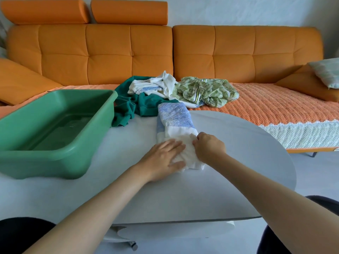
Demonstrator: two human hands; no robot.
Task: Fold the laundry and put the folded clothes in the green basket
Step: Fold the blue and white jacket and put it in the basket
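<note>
1 green basket [55, 92], 2 hands [165, 156]

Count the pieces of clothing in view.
4: blue-and-white garment on the table, held by left hand and right hand; dark green garment beside the green basket; white bundle behind it; leaf-print garment right of that, on the sofa. The bundle may hide more.
</note>
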